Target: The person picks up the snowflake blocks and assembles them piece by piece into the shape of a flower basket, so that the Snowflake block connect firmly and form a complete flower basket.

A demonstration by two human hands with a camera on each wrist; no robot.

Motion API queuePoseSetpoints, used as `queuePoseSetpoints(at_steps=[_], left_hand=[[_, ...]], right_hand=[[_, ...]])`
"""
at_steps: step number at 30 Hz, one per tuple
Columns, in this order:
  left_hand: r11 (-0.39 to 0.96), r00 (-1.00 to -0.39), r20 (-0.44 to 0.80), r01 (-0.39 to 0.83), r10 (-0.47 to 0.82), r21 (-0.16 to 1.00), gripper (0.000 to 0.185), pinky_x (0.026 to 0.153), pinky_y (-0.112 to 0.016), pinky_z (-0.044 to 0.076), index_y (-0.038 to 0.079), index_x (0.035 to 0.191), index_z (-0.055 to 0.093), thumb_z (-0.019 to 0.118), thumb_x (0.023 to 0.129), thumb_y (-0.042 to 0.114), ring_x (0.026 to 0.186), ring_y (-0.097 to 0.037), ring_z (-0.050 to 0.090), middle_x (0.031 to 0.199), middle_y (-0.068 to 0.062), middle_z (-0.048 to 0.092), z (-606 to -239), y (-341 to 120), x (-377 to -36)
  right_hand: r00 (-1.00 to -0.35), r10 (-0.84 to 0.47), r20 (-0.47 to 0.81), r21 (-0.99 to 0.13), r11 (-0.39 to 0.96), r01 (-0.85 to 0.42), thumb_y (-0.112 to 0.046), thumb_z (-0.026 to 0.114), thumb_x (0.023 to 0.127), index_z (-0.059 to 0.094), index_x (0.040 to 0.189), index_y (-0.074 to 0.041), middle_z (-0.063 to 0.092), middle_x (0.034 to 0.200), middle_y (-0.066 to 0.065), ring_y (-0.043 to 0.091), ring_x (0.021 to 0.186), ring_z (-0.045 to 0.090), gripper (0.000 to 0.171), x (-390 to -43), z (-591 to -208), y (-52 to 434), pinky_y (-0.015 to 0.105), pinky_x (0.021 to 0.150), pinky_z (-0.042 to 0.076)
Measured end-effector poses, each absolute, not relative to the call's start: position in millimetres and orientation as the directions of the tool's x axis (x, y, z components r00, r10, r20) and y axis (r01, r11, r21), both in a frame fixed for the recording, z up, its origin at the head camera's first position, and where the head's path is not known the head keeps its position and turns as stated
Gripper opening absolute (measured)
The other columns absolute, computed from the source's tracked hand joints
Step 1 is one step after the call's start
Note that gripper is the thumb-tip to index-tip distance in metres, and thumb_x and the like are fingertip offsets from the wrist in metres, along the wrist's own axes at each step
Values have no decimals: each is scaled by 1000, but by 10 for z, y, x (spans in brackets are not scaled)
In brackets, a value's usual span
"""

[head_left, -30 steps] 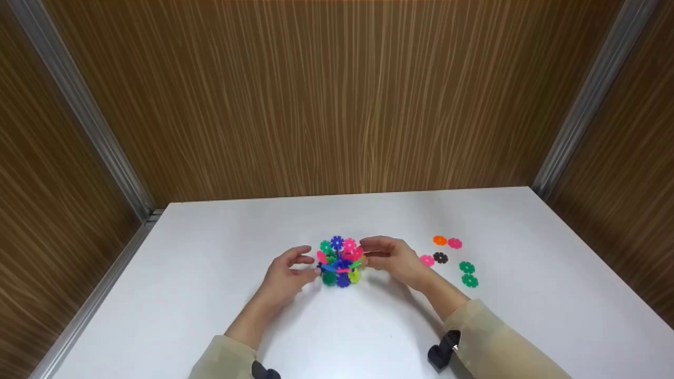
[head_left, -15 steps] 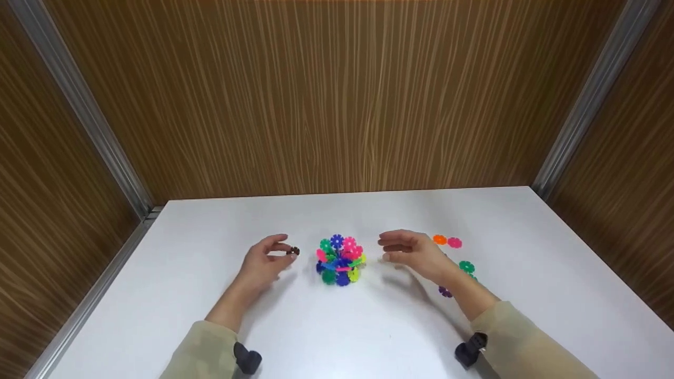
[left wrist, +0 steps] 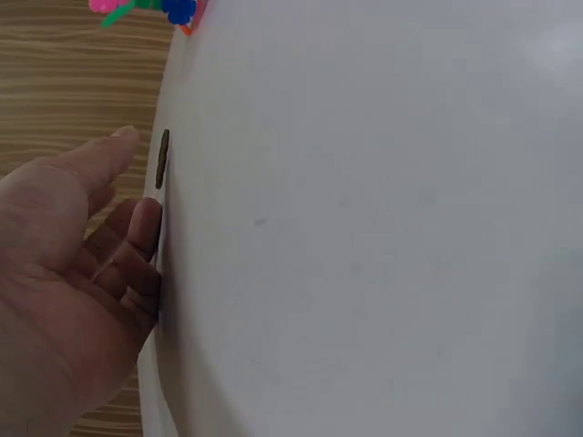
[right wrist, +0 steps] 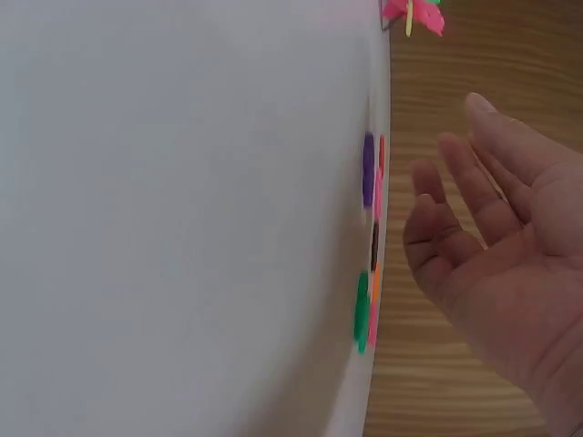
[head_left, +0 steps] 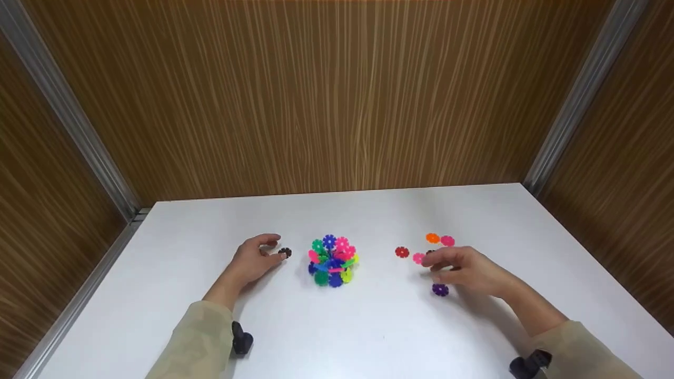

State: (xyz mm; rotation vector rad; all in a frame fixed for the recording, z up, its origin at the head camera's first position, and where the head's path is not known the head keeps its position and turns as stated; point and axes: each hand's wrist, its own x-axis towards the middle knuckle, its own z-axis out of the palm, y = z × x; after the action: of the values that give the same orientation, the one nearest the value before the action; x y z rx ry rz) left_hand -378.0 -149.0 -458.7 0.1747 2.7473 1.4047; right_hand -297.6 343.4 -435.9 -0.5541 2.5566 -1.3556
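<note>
The white table (head_left: 368,326) lies broad under both my arms, and the biggest thing standing on it now is the cluster of interlocked plastic flower discs (head_left: 331,261), which I have let go of: a second ago both my hands were pressed against its sides, and now it stands alone in the middle, between my hands and touching neither. My right hand (head_left: 466,271) has swung well out to the right, over the loose discs, and hangs there with fingers relaxed and parted, gripping nothing, as the right wrist view shows plainly. Just below its fingertips lies the purple disc (head_left: 440,289), with the pink disc (head_left: 418,258) and the red disc (head_left: 402,252) near its knuckles. My left hand (head_left: 253,260) has drawn back to the left and rests on the table, fingers loose; the dark disc (head_left: 285,252) it carried off half a second ago now lies flat just beyond my fingertips, apart from them. I judge I am between pieces, choosing among the loose ones.
</note>
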Motion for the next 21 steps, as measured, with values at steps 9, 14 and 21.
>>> queuePoseSetpoints(at_steps=[9,14,21], left_hand=[[641,-989,27,115,145,759,34,112,-52,44,11,130,74,79,96,15,124,-33,58,139,-13,63,-4617,-1459,-3804],[651,-988,36,124,147,749,21,111,-53,45,11,117,78,78,96,12,122,-34,59,135,-12,61,-4619,-1435,-3791],[694,-986,25,132,162,707,40,115,-52,44,10,138,69,75,99,14,131,-35,57,144,-12,58,-4611,-1435,-3777]], right_hand=[[-902,-430,-36,-805,547,-229,-11,84,92,75,129,-9,73,128,9,33,123,66,38,-2916,-4468,3644,23,102,51],[-912,-405,-65,-766,606,-214,-8,85,89,77,127,-15,72,128,5,31,121,62,39,-2891,-4471,3605,42,107,52],[-902,-425,-71,-742,627,-237,-5,83,91,78,123,-18,73,125,3,31,121,63,35,-2917,-4479,3544,52,109,51]])
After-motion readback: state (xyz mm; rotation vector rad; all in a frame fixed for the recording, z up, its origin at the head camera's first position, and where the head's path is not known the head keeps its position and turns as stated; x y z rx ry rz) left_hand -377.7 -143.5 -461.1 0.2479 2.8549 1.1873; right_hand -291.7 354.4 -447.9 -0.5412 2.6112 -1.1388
